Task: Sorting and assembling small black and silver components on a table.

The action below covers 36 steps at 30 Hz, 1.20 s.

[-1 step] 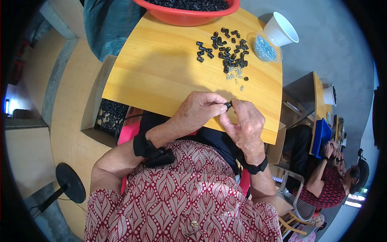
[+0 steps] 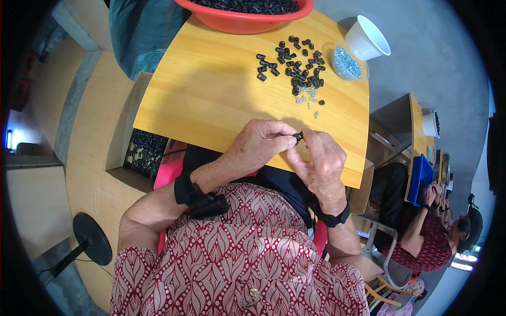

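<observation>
My left hand (image 2: 258, 145) and my right hand (image 2: 316, 160) meet at the near edge of a yellow wooden table (image 2: 211, 100). Their fingertips pinch one small black cylindrical part (image 2: 298, 137) between them. Both wrists carry black bands. Farther back on the table lies a loose pile of several similar black parts (image 2: 295, 66). A few small silver screws (image 2: 308, 99) are scattered just in front of that pile.
A red basin (image 2: 245, 13) of black parts stands at the far edge. A clear dish of small shiny bits (image 2: 346, 63) and a tipped white cup (image 2: 366, 39) sit at the far right. A box of black parts (image 2: 142, 150) is at my left. Another person (image 2: 437, 231) works at the right, near a blue tray (image 2: 420, 176).
</observation>
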{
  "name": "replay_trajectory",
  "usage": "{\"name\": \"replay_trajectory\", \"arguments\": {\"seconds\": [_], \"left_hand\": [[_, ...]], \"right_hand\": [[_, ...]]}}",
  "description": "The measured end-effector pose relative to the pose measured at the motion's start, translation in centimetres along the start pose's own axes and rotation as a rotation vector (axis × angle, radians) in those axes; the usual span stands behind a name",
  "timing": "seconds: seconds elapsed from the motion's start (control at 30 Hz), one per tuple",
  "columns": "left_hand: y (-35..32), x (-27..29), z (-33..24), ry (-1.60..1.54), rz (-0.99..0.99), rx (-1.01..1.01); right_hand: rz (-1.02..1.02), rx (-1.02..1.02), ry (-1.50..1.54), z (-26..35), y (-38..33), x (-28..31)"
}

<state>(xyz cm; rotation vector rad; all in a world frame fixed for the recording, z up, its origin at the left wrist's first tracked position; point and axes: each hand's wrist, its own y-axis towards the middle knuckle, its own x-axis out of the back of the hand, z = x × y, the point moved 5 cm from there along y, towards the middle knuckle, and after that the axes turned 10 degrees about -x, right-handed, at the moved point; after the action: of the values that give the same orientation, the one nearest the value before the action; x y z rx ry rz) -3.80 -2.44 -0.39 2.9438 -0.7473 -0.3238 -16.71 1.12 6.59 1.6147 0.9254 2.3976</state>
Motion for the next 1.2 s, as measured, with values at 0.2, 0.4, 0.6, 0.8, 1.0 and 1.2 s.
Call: {"name": "replay_trajectory", "arguments": {"seconds": [0.2,0.4,0.6,0.8,1.0,1.2], "left_hand": [[0.1,0.0,-0.8,0.195,-0.007,-0.037],[0.5,0.7,-0.2,-0.023,-0.041,-0.006],[0.9,1.2,-1.1,-0.071,-0.081,-0.065],[0.5,0.6,-1.4,-0.011,-0.029,-0.044],[0.6,2.8,-3.3,0.071,-0.152,-0.166],[-2.6,14.6,-10.9,0.18,-0.583,-0.307]], "right_hand": [[0.004,0.033,-0.004,0.1,-0.1,-0.4],[-0.011,-0.039,0.075,-0.4,0.6,-0.7],[-0.055,-0.108,0.132,-0.7,0.5,-0.7],[-0.035,-0.039,0.093,0.4,0.8,-0.9],[0.043,-0.021,0.143,-0.2,1.2,-1.0],[0.022,-0.191,-0.048,-5.9,1.3,1.2]]}}
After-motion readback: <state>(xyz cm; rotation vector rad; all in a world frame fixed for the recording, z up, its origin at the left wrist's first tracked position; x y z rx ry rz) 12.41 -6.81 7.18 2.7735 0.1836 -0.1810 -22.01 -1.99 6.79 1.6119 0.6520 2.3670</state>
